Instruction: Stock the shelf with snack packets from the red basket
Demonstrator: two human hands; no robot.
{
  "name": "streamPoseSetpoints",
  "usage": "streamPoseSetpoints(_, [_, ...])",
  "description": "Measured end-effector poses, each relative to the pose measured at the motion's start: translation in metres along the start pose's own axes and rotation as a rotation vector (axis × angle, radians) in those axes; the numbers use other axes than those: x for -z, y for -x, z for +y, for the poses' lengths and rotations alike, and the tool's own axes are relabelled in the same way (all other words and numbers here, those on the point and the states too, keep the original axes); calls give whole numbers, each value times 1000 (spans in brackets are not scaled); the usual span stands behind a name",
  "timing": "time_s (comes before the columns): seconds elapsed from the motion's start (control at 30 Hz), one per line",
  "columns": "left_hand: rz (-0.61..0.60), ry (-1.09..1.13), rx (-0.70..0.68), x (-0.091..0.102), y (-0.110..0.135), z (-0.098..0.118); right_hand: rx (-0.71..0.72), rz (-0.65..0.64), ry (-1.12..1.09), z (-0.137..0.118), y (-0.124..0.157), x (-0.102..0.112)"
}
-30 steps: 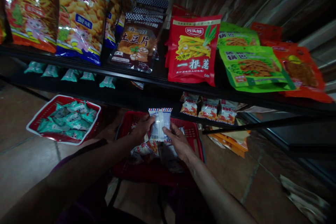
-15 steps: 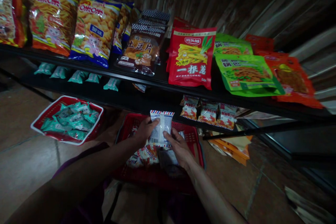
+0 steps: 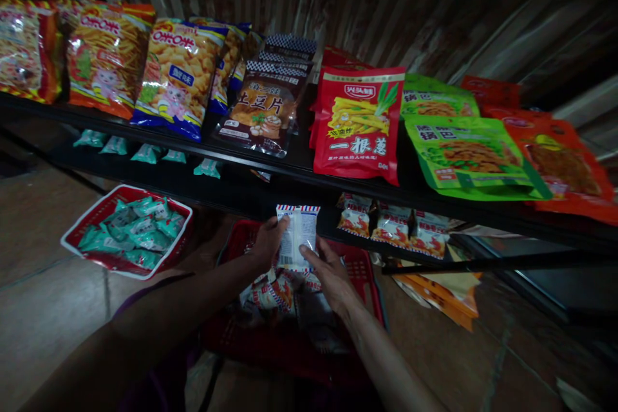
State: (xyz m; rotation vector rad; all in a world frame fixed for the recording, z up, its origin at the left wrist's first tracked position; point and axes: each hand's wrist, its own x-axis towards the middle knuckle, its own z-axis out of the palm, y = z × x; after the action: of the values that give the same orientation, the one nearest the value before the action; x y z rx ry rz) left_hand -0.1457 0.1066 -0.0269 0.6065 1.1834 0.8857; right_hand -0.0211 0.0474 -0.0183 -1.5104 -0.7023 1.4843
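Observation:
Between my two hands is a small white snack packet (image 3: pixel 298 238) with red-and-blue striped ends, its printed back towards me. My left hand (image 3: pixel 267 241) grips its left side, thumb on the front. On the right side, my right hand (image 3: pixel 331 268) holds it too, with the thumb pressed on the lower face. Below the hands stands a red basket (image 3: pixel 369 283) with several similar snack packets (image 3: pixel 275 295) in it. More packets of this kind (image 3: pixel 390 226) stand in a short row on the lower shelf to the right.
Above runs a black shelf (image 3: pixel 290 158) carrying large snack bags, among them a red bag (image 3: pixel 360 125) and a green bag (image 3: pixel 476 154). A red-and-white basket (image 3: pixel 72 251) of teal packets sits at left. Orange packaging (image 3: pixel 447 293) lies on the floor at right.
The view has tilted slightly, so the shelf and baskets sit lower in it. Both hands keep hold of the packet in nearly the same pose.

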Motion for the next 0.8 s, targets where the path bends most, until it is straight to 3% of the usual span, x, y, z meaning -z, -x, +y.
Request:
streamPoseSetpoints(0.23, [177, -98, -85, -1, -10, -20, 129, 210, 177, 12, -16, 8])
streamPoseSetpoints(0.33, [8, -134, -188, -2, 1, -20, 260, 281, 427, 14, -17, 13])
streamPoseSetpoints(0.43, [-224, -75, -170, -2, 16, -15, 507, 329, 768, 17, -12, 12])
streamPoseSetpoints(0.57, [-285, 109, -66, -1, 20, -8, 729, 207, 1000, 22, 2, 1])
streamPoseSetpoints(0.7, [-207, 263, -22, 5, 7, -7, 838, -43, 991, 18, 16, -7])
streamPoseSetpoints(0.77, [-220, 304, 20, 8, 1, -7, 821, -45, 887, 10, 17, -5])
streamPoseSetpoints(0.8, [-250, 311, 51, 8, 0, -7, 790, 27, 810, 6, 16, -2])
